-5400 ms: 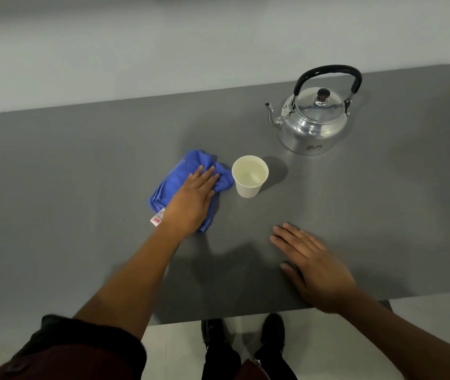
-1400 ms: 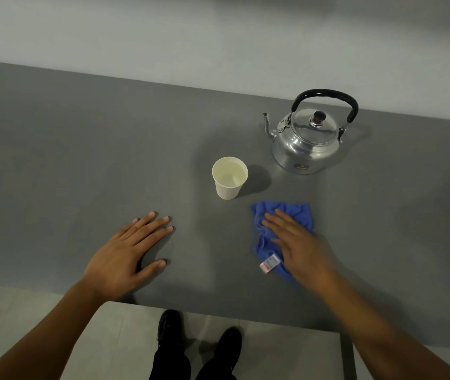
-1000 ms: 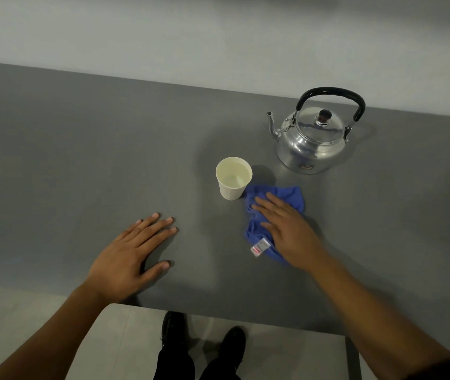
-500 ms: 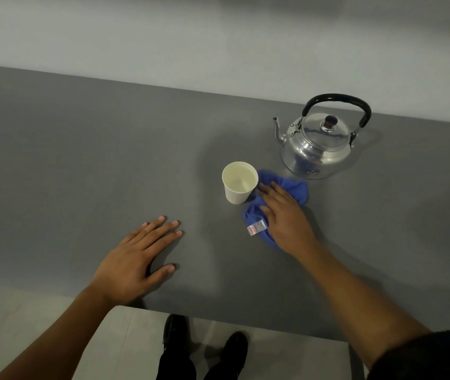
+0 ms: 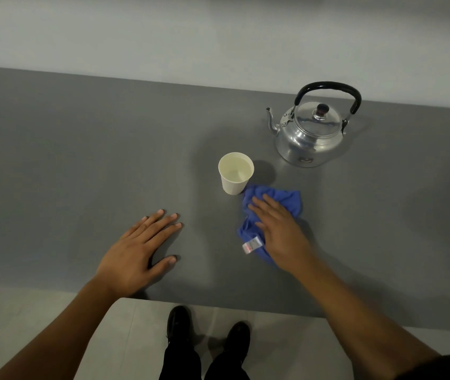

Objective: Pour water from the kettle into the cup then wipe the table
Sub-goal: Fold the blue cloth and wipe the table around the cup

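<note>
A shiny metal kettle (image 5: pixel 310 138) with a black handle stands upright at the back right of the grey table (image 5: pixel 67 160), spout pointing left. A white paper cup (image 5: pixel 233 185) with water in it stands in front of the kettle, to its left. Just right of the cup's base lies a crumpled blue cloth (image 5: pixel 286 200) with a white tag. My right hand (image 5: pixel 281 234) presses flat on the cloth, fingers pointing toward the cup. My left hand (image 5: pixel 136 256) rests flat on the bare table near the front edge, fingers spread, holding nothing.
The table's front edge runs just below my left wrist, with pale floor and my black shoes (image 5: pixel 180 319) beneath it. A light wall rises behind the table. The table's right edge lies beyond the kettle.
Over the last second my right hand slid the cloth up beside the cup and kettle, then drew it back a little toward me. My left hand stayed flat in place.
</note>
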### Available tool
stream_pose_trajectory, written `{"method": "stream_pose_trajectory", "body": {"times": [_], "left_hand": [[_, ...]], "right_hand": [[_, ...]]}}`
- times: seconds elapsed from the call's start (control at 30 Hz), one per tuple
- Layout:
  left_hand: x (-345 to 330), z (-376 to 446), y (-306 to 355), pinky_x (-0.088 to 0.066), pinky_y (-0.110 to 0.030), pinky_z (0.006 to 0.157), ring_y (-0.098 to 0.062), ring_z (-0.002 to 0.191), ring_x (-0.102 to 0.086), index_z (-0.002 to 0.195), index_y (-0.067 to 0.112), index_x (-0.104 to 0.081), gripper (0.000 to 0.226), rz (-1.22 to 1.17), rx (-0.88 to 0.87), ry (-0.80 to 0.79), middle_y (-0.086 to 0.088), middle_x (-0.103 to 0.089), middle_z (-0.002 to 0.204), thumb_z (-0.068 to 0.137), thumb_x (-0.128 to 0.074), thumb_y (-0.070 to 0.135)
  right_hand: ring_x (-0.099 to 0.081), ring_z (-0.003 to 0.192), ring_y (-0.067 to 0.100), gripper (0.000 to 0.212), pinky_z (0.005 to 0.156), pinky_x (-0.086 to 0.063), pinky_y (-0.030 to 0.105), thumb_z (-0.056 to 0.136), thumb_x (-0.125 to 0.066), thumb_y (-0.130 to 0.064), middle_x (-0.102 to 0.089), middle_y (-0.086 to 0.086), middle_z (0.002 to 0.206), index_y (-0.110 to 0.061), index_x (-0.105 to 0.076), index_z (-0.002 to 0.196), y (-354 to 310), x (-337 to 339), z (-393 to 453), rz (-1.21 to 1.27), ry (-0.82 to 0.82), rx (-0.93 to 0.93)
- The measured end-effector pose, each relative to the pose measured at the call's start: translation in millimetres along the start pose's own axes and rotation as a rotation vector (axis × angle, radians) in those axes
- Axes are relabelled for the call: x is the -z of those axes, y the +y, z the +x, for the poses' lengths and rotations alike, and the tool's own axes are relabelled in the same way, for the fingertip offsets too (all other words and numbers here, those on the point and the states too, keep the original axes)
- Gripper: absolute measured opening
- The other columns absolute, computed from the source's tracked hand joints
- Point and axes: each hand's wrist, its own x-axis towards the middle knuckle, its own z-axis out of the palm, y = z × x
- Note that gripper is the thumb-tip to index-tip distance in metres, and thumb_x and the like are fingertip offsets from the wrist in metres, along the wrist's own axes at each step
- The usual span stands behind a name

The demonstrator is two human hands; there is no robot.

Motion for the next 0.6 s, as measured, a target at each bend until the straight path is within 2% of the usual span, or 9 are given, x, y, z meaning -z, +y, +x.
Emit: {"method": "stream_pose_trajectory", "body": {"times": [0.1, 0.13, 0.23, 0.33, 0.47, 0.6], "left_hand": [[-0.6, -0.8, -1.1, -0.009, -0.038, 0.128, -0.012, 0.159, -0.008, 0.161, 0.037, -0.019, 0.069, 0.006, -0.004, -0.004, 0.017, -0.014, 0.170, 0.101, -0.039, 0.064], [-1.0, -1.0, -1.4, -0.010, -0.039, 0.128, -0.012, 0.159, -0.008, 0.161, 0.037, -0.018, 0.069, 0.006, -0.006, -0.006, 0.017, -0.014, 0.170, 0.101, -0.038, 0.064], [-1.3, -0.3, -2.0, -0.012, -0.040, 0.128, -0.012, 0.159, -0.008, 0.161, 0.038, -0.018, 0.069, -0.001, -0.008, -0.004, 0.018, -0.014, 0.170, 0.101, -0.037, 0.065], [-1.7, -0.1, -1.8, -0.015, -0.043, 0.128, -0.011, 0.159, -0.007, 0.161, 0.039, -0.016, 0.068, -0.001, -0.005, -0.003, 0.019, -0.013, 0.170, 0.101, -0.035, 0.065], [-2.8, -1.4, -3.2, -0.016, -0.045, 0.127, -0.011, 0.159, -0.006, 0.162, 0.039, -0.015, 0.069, -0.005, -0.012, -0.008, 0.019, -0.012, 0.170, 0.101, -0.036, 0.065], [-3.4, -1.9, -5.1, -0.017, -0.046, 0.127, -0.010, 0.159, -0.004, 0.162, 0.040, -0.013, 0.069, -0.001, -0.010, -0.018, 0.019, -0.010, 0.171, 0.102, -0.035, 0.066]], "right_hand": [[-0.018, 0.155, 0.005, 0.048, 0.126, -0.013, 0.026, 0.102, -0.041, -0.021, -0.035, -0.011, 0.160, -0.018, -0.049, 0.149, -2.7, 6.2, -34.5, 0.056, -0.144, 0.078], [-0.019, 0.153, 0.004, 0.046, 0.126, -0.014, 0.026, 0.102, -0.043, -0.019, -0.036, -0.013, 0.158, -0.018, -0.052, 0.147, 1.6, 11.6, -42.3, 0.059, -0.165, 0.087], [-0.032, 0.151, 0.019, 0.047, 0.124, -0.025, 0.043, 0.097, -0.055, 0.003, -0.045, -0.007, 0.153, -0.013, -0.059, 0.140, 16.7, 26.4, -51.3, 0.068, -0.119, 0.023], [-0.030, 0.150, 0.022, 0.046, 0.123, -0.028, 0.053, 0.099, -0.055, 0.004, -0.043, -0.003, 0.153, -0.010, -0.057, 0.142, 18.2, 23.0, -37.7, 0.029, -0.001, -0.083], [-0.026, 0.154, 0.024, 0.046, 0.124, -0.026, 0.052, 0.104, -0.052, -0.009, -0.042, 0.005, 0.159, -0.009, -0.047, 0.150, -11.5, -3.9, -10.9, -0.014, 0.103, -0.187], [-0.020, 0.156, 0.022, 0.047, 0.127, -0.017, 0.044, 0.106, -0.048, -0.019, -0.038, 0.000, 0.163, -0.015, -0.044, 0.153, -45.3, -32.1, -11.4, -0.046, -0.003, -0.036]]}}
